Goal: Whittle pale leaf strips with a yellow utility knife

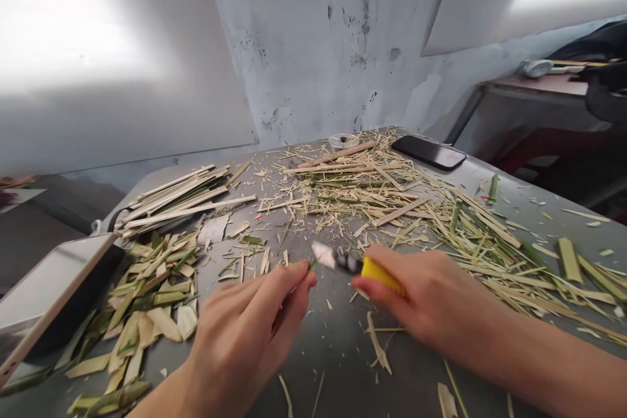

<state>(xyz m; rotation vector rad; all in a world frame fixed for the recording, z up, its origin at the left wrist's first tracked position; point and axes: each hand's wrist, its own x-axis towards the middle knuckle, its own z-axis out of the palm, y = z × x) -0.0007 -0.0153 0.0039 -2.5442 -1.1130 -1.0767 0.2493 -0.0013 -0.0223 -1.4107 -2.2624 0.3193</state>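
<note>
Bare left hand (247,333), low in the middle, pinches a thin green bamboo-like strip (312,264) in its fingertips. Just right, the bare right hand (406,297) wraps around a yellow-handled knife (382,275), its pale, blurry blade near the strip. Flat, pale wood chips (165,323) heap up lower left on the smooth grey table (337,359).

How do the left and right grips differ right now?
The left grip pinches a small green piece at its fingertips, while the right grip closes around a yellow handle. The left grip points toward picture right; the right grip toward picture left, its blurred blade facing the green piece. Both are shut, over the gray table.
</note>
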